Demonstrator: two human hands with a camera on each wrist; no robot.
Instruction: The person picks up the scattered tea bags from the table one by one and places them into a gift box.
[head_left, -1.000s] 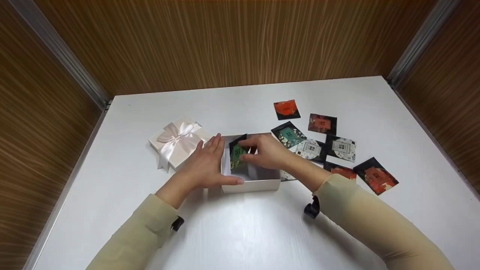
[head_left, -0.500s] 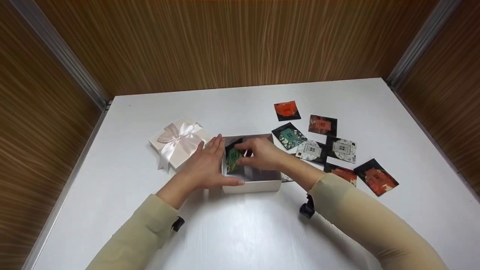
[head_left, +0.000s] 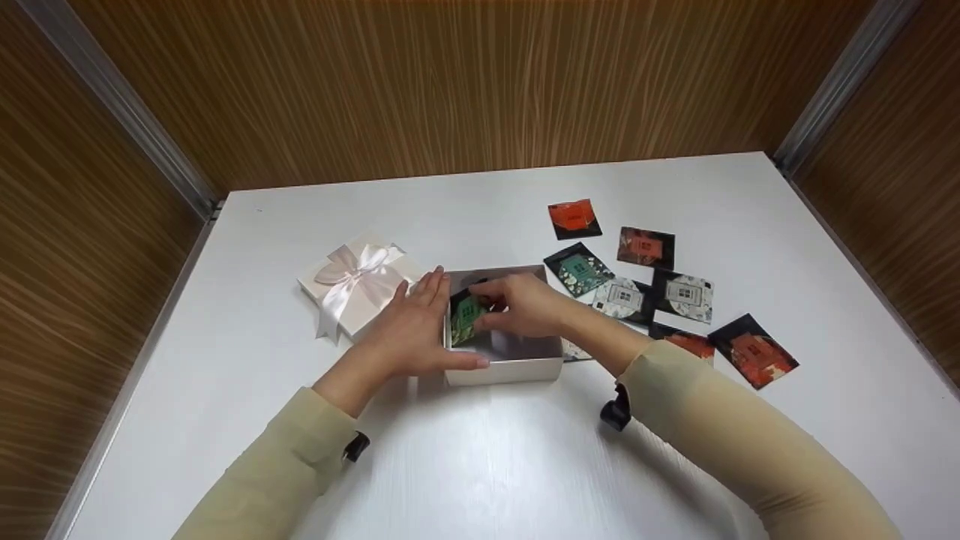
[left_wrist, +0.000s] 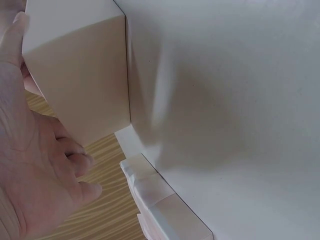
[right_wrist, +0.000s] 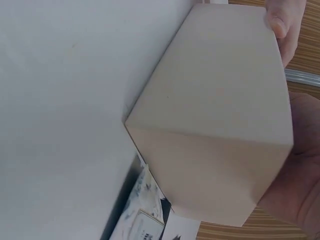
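A cream, open-topped box (head_left: pixel 510 373) stands mid-table. My left hand (head_left: pixel 409 330) lies along its left wall, fingers straight, with the thumb on the front rim. Inside the box, my right hand (head_left: pixel 525 306) pinches the right edge of a black and green sachet (head_left: pixel 463 322) between thumb and forefinger. That sachet sits at the left side of the box floor, slightly slanted. The left wrist view shows the box's outer corner (left_wrist: pixel 82 80) beside the palm (left_wrist: pixel 35 165). In the right wrist view, the box's walls (right_wrist: pixel 215 75) hide the sachet and the right hand's fingertips.
To the left rests the box lid (head_left: pixel 337 289) with a pink satin bow (head_left: pixel 360 274). Several flat sachets spread out on the right, among them an orange one (head_left: pixel 574 217), a teal one (head_left: pixel 578 268) and a white one (head_left: pixel 684 295). Wood-grain panels (head_left: pixel 480 82) border the white table.
My right hand has moved left and down with the green sachet, which went from standing tilted to lying lower against the box's left side. The left hand has stayed put.
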